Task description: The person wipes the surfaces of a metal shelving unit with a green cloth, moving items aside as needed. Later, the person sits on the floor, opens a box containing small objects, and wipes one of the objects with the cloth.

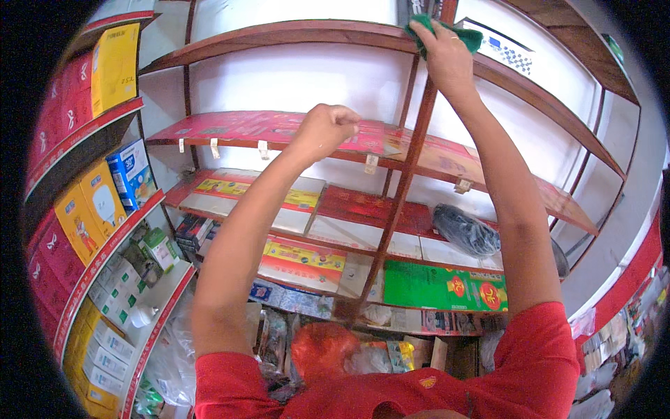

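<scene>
Green cloth (470, 39) lies bunched crosswise at the upper shelf (335, 30) by the post (419, 138), held under our nearer right hand's (447, 57) bent fingers, up and rightward from our left hand (326, 130), which we hold curled in, visibly empty.

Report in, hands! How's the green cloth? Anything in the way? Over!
Right grip on green cloth, at upper shelf. Left grip raised, loosely curled, seemingly empty. Possible obstacle: blue-and-white box beside cloth.
</scene>
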The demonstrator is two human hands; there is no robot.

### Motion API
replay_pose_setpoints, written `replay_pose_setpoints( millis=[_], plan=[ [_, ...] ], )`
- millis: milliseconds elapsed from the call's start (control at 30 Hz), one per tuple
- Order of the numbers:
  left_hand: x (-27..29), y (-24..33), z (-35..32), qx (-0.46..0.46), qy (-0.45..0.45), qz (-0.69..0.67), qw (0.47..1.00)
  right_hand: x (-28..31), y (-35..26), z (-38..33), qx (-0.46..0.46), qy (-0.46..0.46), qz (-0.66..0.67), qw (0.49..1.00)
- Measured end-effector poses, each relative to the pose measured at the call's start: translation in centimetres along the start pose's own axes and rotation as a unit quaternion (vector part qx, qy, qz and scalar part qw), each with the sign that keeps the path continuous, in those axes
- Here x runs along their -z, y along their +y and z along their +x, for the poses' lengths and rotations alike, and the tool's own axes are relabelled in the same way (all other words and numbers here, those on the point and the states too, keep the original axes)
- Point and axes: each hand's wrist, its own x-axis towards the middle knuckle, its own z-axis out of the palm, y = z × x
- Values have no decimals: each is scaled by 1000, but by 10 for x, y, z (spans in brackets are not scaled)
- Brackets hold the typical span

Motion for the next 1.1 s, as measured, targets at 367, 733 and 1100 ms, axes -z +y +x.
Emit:
replay_pose_setpoints(
  millis=[367, 733, 1100],
  plan=[
    [23, -23, 46, -74, 77, 86, 991, -89, -56, -4, -15, 41, 64, 997],
    [62, -34, 139, -243, 356, 145, 891, -137, -113, 93, 6, -58, 227, 972],
    [73, -18, 152, -261, 361, 228, 866, -106, -90, 94, -315, -143, 738, 579]
  ],
)
